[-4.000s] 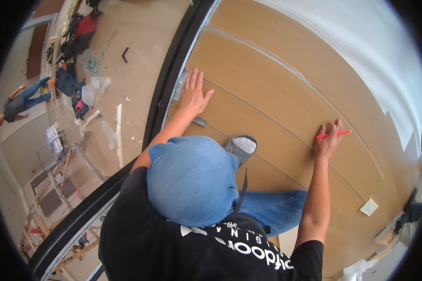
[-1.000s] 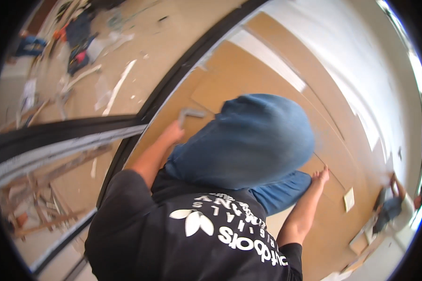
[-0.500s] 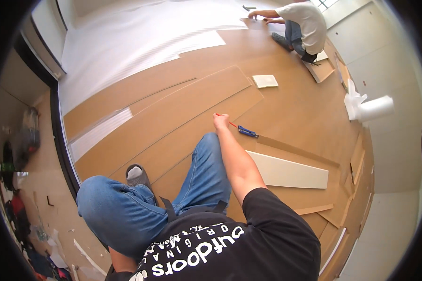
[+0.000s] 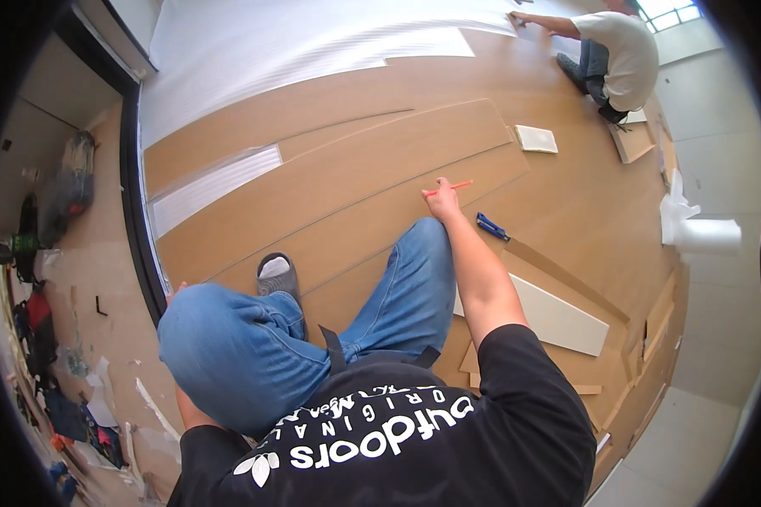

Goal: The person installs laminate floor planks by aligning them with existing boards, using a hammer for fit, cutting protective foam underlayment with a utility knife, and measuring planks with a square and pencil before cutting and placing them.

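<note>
A red pencil [image 4: 460, 185] is held in the closed fingers of my right hand [image 4: 441, 203], above a brown floor plank [image 4: 338, 177]. This plank lies loose over other brown boards. On the floor to the right of that hand is a blue utility knife [image 4: 492, 226]. My left hand [image 4: 176, 292] barely shows past my bent left knee, near the plank's left end and the dark door sill. The knee hides most of it, so its grip does not show.
A co-worker in a white shirt [image 4: 621, 59] squats at the far right. White underlay [image 4: 254, 51] covers the back floor. A white block [image 4: 536, 139], a white-faced board [image 4: 558, 317], cut strips and a white roll [image 4: 708, 236] lie to the right. Tools and scraps [image 4: 76, 363] litter the left floor.
My view has swung left, so the scene sits further right. The pencil has turned in my right hand, its right end now pointing up. Part of my left hand has come into sight past the knee.
</note>
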`<action>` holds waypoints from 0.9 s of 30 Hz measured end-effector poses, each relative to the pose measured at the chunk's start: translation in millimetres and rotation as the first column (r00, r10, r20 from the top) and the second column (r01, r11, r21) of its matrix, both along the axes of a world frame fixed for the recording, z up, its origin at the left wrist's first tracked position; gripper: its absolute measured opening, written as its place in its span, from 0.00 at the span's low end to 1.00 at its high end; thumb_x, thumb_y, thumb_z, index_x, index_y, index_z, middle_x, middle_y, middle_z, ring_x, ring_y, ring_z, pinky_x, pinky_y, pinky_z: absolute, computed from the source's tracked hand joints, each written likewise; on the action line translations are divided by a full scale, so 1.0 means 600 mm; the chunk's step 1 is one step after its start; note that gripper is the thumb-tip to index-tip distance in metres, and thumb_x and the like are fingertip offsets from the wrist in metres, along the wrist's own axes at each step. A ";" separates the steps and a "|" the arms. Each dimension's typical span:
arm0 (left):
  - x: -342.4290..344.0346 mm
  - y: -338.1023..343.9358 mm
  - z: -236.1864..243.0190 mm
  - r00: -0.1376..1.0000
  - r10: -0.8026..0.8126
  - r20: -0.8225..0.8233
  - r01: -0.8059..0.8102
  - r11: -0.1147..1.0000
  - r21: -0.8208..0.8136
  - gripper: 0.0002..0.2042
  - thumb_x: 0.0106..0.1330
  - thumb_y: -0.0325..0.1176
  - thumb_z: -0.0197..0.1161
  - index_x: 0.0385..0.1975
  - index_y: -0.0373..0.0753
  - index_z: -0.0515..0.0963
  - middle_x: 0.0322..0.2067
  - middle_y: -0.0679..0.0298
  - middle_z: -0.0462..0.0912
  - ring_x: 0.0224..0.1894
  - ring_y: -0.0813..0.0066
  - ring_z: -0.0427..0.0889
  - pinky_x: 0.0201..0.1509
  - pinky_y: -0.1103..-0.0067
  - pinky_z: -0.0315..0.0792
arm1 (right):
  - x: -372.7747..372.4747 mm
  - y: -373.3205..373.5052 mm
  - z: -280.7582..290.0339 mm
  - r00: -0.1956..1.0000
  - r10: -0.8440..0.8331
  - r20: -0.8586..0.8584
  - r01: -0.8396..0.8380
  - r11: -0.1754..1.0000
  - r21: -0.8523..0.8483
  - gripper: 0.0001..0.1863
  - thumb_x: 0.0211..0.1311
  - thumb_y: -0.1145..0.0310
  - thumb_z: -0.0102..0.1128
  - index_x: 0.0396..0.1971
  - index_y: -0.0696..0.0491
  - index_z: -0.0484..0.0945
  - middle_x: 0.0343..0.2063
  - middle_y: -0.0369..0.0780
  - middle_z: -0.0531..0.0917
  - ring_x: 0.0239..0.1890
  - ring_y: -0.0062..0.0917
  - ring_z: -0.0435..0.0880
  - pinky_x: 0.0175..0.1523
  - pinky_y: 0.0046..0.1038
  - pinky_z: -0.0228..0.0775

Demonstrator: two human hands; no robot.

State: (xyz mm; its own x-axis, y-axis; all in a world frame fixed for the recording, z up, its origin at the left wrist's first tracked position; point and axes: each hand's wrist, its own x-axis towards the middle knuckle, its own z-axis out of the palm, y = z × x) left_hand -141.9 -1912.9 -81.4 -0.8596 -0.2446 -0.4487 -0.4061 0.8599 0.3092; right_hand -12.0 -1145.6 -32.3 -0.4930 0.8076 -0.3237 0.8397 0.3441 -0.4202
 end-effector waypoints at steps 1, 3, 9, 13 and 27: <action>0.004 0.002 -0.002 1.000 0.001 0.006 -0.001 1.000 -0.008 0.24 0.61 0.43 0.70 0.51 0.31 0.78 0.46 0.44 0.86 0.49 0.46 0.84 0.54 0.58 0.77 | 0.018 0.007 -0.003 0.981 0.172 0.093 -0.184 0.974 0.131 0.41 0.57 0.50 0.75 0.65 0.57 0.69 0.60 0.54 0.79 0.64 0.47 0.77 0.65 0.42 0.72; 0.002 0.013 -0.004 1.000 -0.004 0.003 0.004 1.000 -0.015 0.24 0.60 0.43 0.70 0.51 0.32 0.78 0.45 0.44 0.86 0.49 0.46 0.85 0.53 0.58 0.77 | 0.036 0.024 -0.013 0.974 0.207 0.097 -0.219 0.965 0.145 0.42 0.57 0.50 0.74 0.67 0.55 0.67 0.62 0.54 0.76 0.64 0.49 0.76 0.66 0.44 0.71; -0.026 0.010 -0.016 1.000 -0.021 -0.023 0.019 0.996 -0.091 0.25 0.59 0.44 0.72 0.50 0.32 0.79 0.44 0.45 0.86 0.48 0.47 0.85 0.52 0.59 0.77 | 0.061 0.028 -0.014 0.947 0.274 0.169 -0.299 0.942 0.151 0.43 0.62 0.49 0.70 0.71 0.52 0.61 0.73 0.51 0.62 0.70 0.50 0.68 0.71 0.47 0.63; -0.051 0.014 -0.047 0.994 -0.091 -0.063 0.082 0.988 -0.131 0.25 0.58 0.44 0.73 0.49 0.32 0.80 0.44 0.45 0.87 0.47 0.47 0.86 0.51 0.59 0.78 | 0.078 0.029 -0.039 0.970 0.221 0.102 -0.239 0.943 0.230 0.45 0.64 0.48 0.67 0.72 0.54 0.58 0.77 0.52 0.54 0.77 0.50 0.57 0.78 0.47 0.52; -0.121 -0.019 -0.027 0.958 -0.213 -0.194 0.196 0.975 -0.103 0.31 0.54 0.36 0.76 0.59 0.34 0.75 0.53 0.45 0.81 0.58 0.48 0.79 0.63 0.60 0.73 | 0.172 -0.023 -0.164 0.958 0.247 -0.144 -0.228 0.964 0.135 0.28 0.72 0.61 0.63 0.66 0.57 0.67 0.76 0.54 0.57 0.78 0.43 0.55 0.79 0.38 0.49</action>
